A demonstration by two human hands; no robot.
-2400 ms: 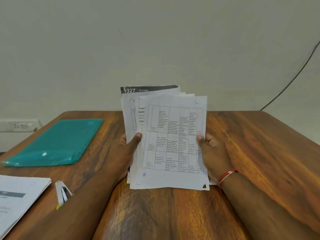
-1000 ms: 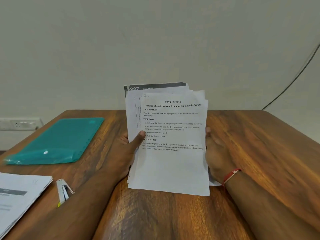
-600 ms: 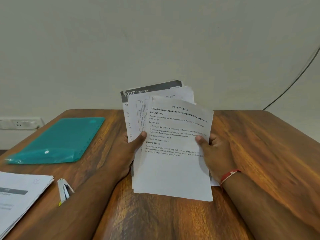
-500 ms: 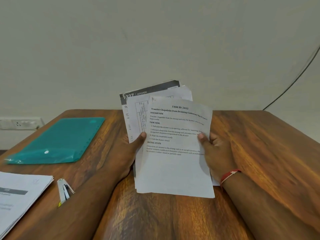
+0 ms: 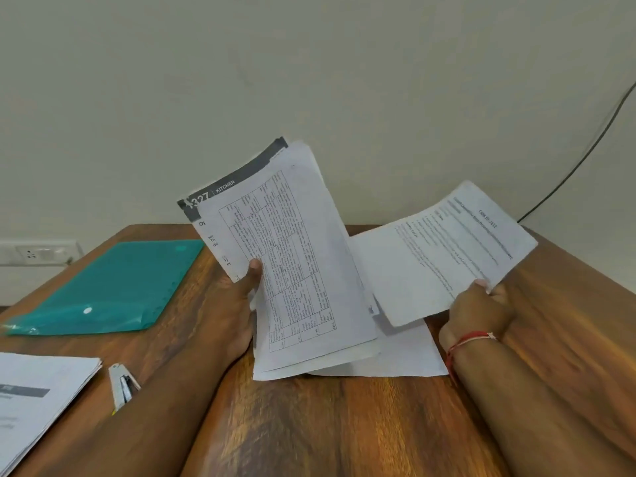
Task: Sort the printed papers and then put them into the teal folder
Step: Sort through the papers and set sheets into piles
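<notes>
My left hand [image 5: 237, 306] grips a stack of printed papers [image 5: 303, 270], tilted up over the table's middle, with a sheet bearing a table on top and a dark-headed sheet behind. My right hand [image 5: 481, 308] pinches a single text sheet [image 5: 444, 256] by its lower edge, held off to the right and turned sideways. A white sheet [image 5: 406, 352] lies flat on the table under both. The teal folder [image 5: 113, 287] lies closed on the table at the left, apart from both hands.
A second pile of printed papers [image 5: 38, 397] sits at the near left edge of the wooden table [image 5: 309, 435]. A small stapler [image 5: 122, 385] lies beside it. A wall socket [image 5: 34, 253] is at far left; a black cable [image 5: 585, 156] runs up the wall at right.
My right hand has pulled the front text sheet off the stack and swung it out to the right. The stack in my left hand has tilted left, showing a table sheet on top.
</notes>
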